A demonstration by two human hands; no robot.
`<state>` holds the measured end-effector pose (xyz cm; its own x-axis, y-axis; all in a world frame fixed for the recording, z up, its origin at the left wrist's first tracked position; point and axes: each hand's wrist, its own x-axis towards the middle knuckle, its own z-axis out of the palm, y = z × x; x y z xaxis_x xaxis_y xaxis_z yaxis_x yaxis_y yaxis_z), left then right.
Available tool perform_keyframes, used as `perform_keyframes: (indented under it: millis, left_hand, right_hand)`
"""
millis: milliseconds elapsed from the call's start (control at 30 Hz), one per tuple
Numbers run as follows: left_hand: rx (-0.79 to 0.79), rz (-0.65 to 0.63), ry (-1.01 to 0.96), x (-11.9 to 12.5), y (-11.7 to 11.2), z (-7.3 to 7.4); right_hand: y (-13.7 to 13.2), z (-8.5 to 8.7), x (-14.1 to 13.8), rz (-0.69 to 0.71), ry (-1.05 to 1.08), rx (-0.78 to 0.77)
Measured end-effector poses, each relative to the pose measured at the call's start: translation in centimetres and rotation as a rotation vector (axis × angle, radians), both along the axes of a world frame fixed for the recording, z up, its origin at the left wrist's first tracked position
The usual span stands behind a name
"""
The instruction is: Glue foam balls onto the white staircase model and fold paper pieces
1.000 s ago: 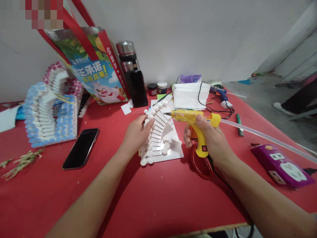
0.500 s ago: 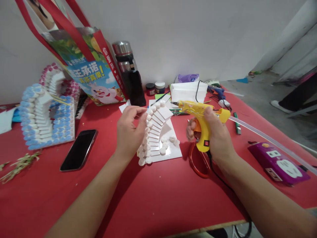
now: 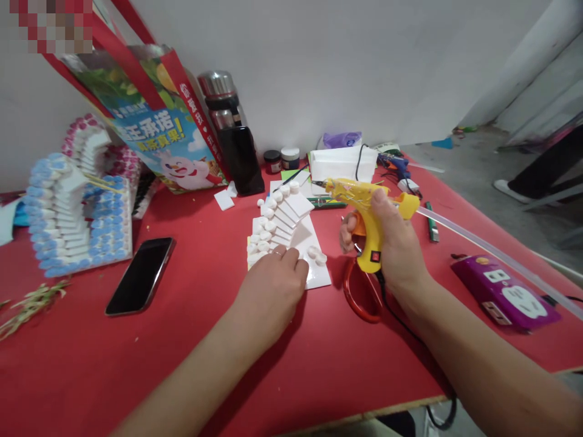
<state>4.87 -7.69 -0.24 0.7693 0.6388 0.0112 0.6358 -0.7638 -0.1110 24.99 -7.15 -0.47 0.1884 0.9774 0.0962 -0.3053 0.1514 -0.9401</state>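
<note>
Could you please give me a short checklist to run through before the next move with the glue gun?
1. Glue gun gripped in the right hand: ok.
2. Nozzle apart from the left hand: ok.
3. Glue stick at the gun's rear: ok.
4. Red switch turned on: cannot tell.
5. Piece between the left hand's fingertips: cannot tell, hidden.
6. Tabletop near the gun uncluttered: not ok, red loop handle there.

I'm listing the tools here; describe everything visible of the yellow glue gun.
The glue gun has a yellow, plastic-looking body with pale streaks along its barrel, a dark narrow nozzle, an orange trigger and a red switch low on the handle. The right hand grips it above the red table, nozzle pointing left. A translucent glue stick juts from the back, and a black cord runs from the handle's base. Whether it's on is unclear.
</note>
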Motion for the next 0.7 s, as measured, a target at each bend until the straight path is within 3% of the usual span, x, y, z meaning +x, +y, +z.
perform_keyframes:
  millis: [200, 300, 400, 500, 567, 700]
  left_hand:
    - [-0.105, 0.011, 0.049, 0.4, -0.5, 0.0]
    - [-0.171, 0.040, -0.115, 0.0, -0.7, 0.2]
    - [-0.432, 0.155, -0.565, -0.3, -0.2, 0.6]
    - [-0.903, 0.367, -1.158, -0.6, 1.2, 0.9]
    - [-1.130, 0.411, -1.488, -0.7, 2.2, 0.8]
    - [-1.327, 0.398, -1.800, -1.0, 3.0, 0.0]
  right_hand:
    - [-0.1, 0.2, 0.0, 0.005, -0.027, -0.027]
    - [0.0, 0.1, 0.0, 0.010, -0.026, -0.030]
    - [0.0, 0.0, 0.1, 0.021, -0.009, -0.024]
    - [0.0, -0.1, 0.1, 0.058, 0.022, -0.006]
    - [-0.1, -0.2, 0.1, 0.108, 0.024, 0.006]
    - [-0.5, -0.5, 0.1, 0.264, -0.037, 0.040]
